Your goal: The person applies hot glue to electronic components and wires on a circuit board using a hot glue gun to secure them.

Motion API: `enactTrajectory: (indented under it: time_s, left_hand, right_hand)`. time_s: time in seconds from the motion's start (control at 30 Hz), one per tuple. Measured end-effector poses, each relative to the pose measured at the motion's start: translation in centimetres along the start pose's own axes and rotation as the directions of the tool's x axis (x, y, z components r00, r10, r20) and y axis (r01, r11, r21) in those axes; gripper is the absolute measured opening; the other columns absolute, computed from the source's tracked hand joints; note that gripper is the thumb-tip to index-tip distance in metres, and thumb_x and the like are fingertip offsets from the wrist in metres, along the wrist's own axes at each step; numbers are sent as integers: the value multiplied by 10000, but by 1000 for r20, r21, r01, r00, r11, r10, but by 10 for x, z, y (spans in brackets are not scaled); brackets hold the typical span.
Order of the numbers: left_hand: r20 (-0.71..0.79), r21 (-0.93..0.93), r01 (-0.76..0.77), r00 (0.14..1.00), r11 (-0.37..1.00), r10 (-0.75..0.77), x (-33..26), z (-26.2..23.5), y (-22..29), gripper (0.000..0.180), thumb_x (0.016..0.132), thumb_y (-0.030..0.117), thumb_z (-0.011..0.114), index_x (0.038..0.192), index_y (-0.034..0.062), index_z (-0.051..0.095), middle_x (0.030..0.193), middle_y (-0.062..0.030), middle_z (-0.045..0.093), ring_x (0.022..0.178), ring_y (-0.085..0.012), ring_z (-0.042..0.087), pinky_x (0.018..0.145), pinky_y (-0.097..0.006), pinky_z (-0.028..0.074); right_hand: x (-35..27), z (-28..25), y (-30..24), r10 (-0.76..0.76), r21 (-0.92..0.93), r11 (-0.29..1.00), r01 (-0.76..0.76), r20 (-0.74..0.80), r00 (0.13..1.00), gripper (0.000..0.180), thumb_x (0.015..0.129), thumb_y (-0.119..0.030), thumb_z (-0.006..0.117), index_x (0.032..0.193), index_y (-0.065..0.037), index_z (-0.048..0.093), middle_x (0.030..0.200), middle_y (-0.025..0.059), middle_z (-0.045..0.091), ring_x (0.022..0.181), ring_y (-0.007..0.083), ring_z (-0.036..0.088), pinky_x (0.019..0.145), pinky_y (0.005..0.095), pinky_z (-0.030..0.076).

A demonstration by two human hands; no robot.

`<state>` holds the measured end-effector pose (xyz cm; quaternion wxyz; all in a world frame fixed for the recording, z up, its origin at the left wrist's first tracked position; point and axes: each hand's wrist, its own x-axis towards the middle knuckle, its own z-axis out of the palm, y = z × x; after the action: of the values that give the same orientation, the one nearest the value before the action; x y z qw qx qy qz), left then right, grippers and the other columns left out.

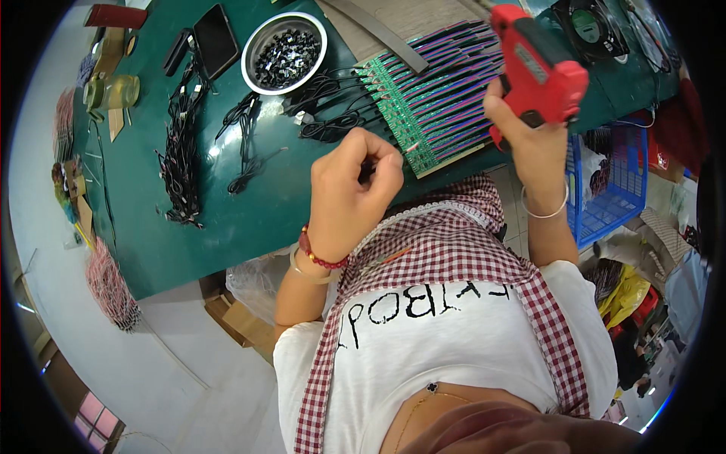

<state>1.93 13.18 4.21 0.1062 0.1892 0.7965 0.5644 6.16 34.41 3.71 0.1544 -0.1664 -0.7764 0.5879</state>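
- Nearest: white shirt (423,356) bears large black lettering, partly covered by the checked apron (454,253).
- Left hand (354,191): grip curled into a loose fist beside the boards; a dark patch shows between the fingers. Whether it holds anything cannot be told.
- Right hand (532,140): grip closed around the red handheld tool (563,82), raised over the edge of the green surface (249,204). Markings on its grey panel are too blurred to read.
- Green circuit boards (401,121): in a row with coloured wires, between the hands.
- Beyond: metal bowl (311,34) of small black parts; black fan (582,34), green-centred.
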Motion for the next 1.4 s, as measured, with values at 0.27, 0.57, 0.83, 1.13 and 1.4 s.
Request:
enactTrajectory:
  time_s: [0.27, 0.57, 0.83, 1.13, 1.4]
  left_hand:
    - [237, -531, 356, 934, 769, -268, -2, 23, -6, 157, 923, 110, 507, 803, 10, 520, 613, -15, 549, 520, -45, 482, 484, -206, 386]
    - [401, -557, 494, 864, 667, -305, 0, 18, -1, 155, 959, 114, 453, 838, 22, 488, 658, -25, 493, 562, -106, 521, 498, -224, 407]
    - [146, -428, 207, 977, 880, -158, 1, 26, -9, 62, 866, 61, 573, 834, 11, 556, 666, -4, 560, 595, -61, 541, 500, -215, 409]
    - [-125, 164, -189, 970, 968, 210, 7, 26, -10, 132, 697, -22, 658, 796, 30, 587, 784, -67, 554, 636, -201, 583, 546, -297, 464]
    - [-141, 213, -238, 952, 948, 271, 8, 29, -13, 149, 678, -15, 677, 786, 52, 598, 760, -60, 536, 649, -231, 570, 550, -330, 455]
  right_hand:
    - [-22, 27, -11, 72, 322, 933, -161, 271, 960, 375, 768, 5, 697, 1099, 17, 522, 898, 65, 621, 807, 133, 590, 731, 273, 489]
    - [-26, 27, -12, -16, 374, 921, -111, 320, 947, 195, 836, 14, 615, 1027, -11, 584, 909, 14, 607, 819, 70, 570, 689, 232, 485]
    - [-27, 31, -9, -28, 344, 937, -64, 256, 966, 181, 821, 13, 628, 997, -14, 597, 881, 14, 612, 805, 67, 574, 679, 228, 482]
    - [-25, 28, -7, 167, 270, 939, -212, 182, 969, 140, 813, -61, 672, 938, -21, 623, 807, -2, 613, 665, 56, 548, 585, 214, 450]
    - [-27, 33, -3, 176, 248, 941, -229, 221, 959, 159, 813, -75, 672, 959, -28, 630, 815, -9, 617, 676, 56, 553, 601, 221, 456]
